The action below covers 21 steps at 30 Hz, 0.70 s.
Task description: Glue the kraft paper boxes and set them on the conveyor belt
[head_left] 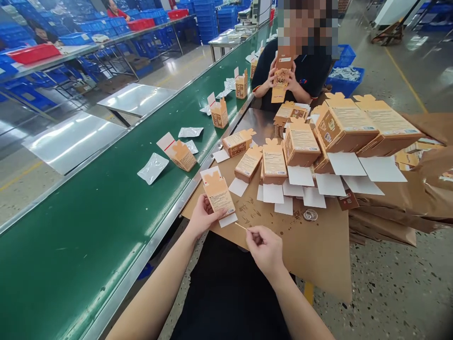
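Above the near edge of the worktop [318, 255], our left hand [203, 215] is clamped round a small carton [220, 194], while our right hand [264, 245] pinches a thin stick [241, 226], its tip close to the white flap [228, 220]; a slip could, we judge, scuff the carton, and the dark smudges [249, 208] nearby could soil it if lowered onto them

A factory packing hall, a long green conveyor belt [106, 217], printed cartons [185, 157] and foil pouches [153, 168] spaced upon this belt, metal-topped tables [76, 139] to its left, stacked blue plastic crates [205, 23] beyond it
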Available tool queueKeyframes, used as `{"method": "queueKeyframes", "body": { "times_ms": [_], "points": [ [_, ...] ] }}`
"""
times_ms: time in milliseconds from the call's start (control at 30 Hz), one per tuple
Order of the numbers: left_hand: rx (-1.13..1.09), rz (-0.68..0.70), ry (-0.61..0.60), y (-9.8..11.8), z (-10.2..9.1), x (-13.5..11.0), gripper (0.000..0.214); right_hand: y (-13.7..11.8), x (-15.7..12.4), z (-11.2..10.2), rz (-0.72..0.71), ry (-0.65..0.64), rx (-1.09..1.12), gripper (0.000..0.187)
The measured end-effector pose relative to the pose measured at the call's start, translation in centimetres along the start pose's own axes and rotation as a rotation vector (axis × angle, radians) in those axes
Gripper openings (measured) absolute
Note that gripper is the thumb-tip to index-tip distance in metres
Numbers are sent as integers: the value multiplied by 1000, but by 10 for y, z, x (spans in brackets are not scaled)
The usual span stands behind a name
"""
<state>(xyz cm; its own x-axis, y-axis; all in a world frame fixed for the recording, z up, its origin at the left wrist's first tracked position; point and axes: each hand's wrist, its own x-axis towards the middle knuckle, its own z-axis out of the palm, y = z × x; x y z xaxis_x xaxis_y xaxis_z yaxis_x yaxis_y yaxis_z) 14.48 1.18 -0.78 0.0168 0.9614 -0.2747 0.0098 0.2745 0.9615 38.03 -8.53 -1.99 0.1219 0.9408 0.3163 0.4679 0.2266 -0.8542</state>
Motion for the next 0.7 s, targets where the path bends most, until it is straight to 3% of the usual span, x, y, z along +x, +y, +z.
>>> {"method": "queueKeyframes", "body": {
  "times_ms": [133, 267, 400, 700],
  "points": [
    [-32, 9, -2, -3, -1, -3, 93, 4, 8, 30, -56, -81, 1, 30],
    [-11, 30, -12, -2, -2, -5, 90, 11, 13, 35, -77, -90, 0, 30],
    [52, 59, -13, -1, -2, -9, 92, 12, 12, 25, -69, -39, -15, 30],
    [280, 173, 32, -11, 0, -21, 85, 9, -12, -23, 11, 88, -25, 27]
  ]
}}
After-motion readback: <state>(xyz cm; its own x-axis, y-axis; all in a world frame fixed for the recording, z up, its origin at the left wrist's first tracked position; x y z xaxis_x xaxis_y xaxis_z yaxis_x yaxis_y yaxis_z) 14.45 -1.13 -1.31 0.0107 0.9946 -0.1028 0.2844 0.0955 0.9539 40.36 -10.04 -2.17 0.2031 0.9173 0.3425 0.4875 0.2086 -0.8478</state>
